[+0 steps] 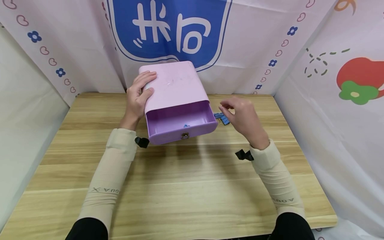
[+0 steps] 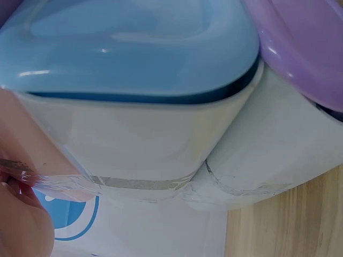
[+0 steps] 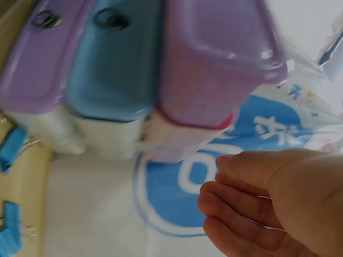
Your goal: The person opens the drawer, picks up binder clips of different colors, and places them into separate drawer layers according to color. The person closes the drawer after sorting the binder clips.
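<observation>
A small drawer unit with a pink top casing (image 1: 174, 83) stands on the table. Its top purple drawer (image 1: 180, 133) is pulled out toward me, with a small blue piece (image 1: 186, 125) inside. My left hand (image 1: 139, 95) grips the casing's left side, fingers and thumb over its top. Lower down are a blue drawer (image 2: 139, 53) and another purple drawer (image 3: 45, 64), both in white casings. My right hand (image 1: 240, 115) hovers to the right of the unit, fingers loosely bent, holding nothing. Near its fingertips in the head view lie blue binder clips (image 1: 221, 117).
The wooden table (image 1: 192, 193) has a white cloth backdrop (image 1: 240, 66) with a blue badge close behind the unit. Cloth walls (image 1: 330, 133) rise at both sides. Clear tape (image 2: 64, 184) runs around the casings.
</observation>
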Motion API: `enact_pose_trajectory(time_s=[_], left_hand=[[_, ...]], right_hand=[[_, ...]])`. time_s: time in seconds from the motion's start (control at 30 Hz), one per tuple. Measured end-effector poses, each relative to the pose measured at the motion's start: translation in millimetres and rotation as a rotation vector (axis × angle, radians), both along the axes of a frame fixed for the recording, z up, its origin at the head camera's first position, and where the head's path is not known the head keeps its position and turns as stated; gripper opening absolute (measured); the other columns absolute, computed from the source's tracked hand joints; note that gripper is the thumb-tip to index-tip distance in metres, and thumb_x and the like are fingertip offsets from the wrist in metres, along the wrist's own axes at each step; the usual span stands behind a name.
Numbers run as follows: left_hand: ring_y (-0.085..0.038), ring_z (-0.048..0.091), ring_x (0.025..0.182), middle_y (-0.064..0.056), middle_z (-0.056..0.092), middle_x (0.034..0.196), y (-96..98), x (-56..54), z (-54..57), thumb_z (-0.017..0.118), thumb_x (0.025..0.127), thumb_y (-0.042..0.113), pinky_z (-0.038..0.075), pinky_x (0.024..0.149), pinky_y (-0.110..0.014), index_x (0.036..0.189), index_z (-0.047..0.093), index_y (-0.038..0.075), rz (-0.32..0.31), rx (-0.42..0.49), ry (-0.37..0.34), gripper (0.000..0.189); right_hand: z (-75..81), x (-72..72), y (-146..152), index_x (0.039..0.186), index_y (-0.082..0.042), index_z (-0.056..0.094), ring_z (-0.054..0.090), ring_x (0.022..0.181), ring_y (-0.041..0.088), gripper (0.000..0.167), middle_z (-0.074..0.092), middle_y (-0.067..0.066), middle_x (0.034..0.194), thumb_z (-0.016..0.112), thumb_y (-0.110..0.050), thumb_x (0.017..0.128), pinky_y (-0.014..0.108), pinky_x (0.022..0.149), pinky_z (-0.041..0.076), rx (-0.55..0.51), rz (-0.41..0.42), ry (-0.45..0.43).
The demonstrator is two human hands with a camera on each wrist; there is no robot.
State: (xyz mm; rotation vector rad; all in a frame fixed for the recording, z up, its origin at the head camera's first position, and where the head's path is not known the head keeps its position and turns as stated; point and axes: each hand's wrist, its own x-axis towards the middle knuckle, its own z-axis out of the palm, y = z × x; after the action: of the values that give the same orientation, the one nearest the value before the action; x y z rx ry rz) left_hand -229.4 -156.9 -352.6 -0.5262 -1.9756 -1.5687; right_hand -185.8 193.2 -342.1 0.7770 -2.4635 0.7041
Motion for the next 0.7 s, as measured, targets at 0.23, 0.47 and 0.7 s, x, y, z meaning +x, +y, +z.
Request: enact_pose_trajectory(time_s=[0.23,0.47,0.7], left_hand=[[-0.035,0.050,0.147,-0.024,0.068,0.139,-7.5,-16.3,-14.9,0.058,0.085,0.013,0.029,0.130,-0.032,0.126,0.073,-0.007,0.008,-0.009,0.027,0.048],[-0.027,0.052,0.147,-0.016,0.070,0.140,-13.4,-28.4,-25.9,0.061,0.084,0.019,0.029,0.130,-0.032,0.127,0.075,0.001,-0.003,-0.013,0.033,0.049],[-0.037,0.050,0.147,-0.029,0.065,0.140,-0.6,-3.8,-3.8,0.054,0.087,0.009,0.029,0.130,-0.032,0.127,0.069,-0.012,-0.005,0.001,0.014,0.048]], right_hand=[[-32.7,-17.2,5.5,0.108,0.002,0.078,0.078,0.090,0.029,0.017,0.080,0.017,0.103,0.078,-0.006,0.093,0.042,0.081,0.066,0.075,-0.015,-0.131],[-57.9,-28.0,3.6,0.109,0.004,0.076,0.076,0.094,0.032,0.020,0.078,0.021,0.106,0.079,-0.006,0.092,0.043,0.084,0.066,0.105,0.009,-0.261],[-74.8,-37.4,-0.2,0.112,0.001,0.077,0.074,0.096,0.029,0.024,0.078,0.017,0.107,0.082,-0.006,0.089,0.041,0.089,0.064,0.149,0.001,-0.343]])
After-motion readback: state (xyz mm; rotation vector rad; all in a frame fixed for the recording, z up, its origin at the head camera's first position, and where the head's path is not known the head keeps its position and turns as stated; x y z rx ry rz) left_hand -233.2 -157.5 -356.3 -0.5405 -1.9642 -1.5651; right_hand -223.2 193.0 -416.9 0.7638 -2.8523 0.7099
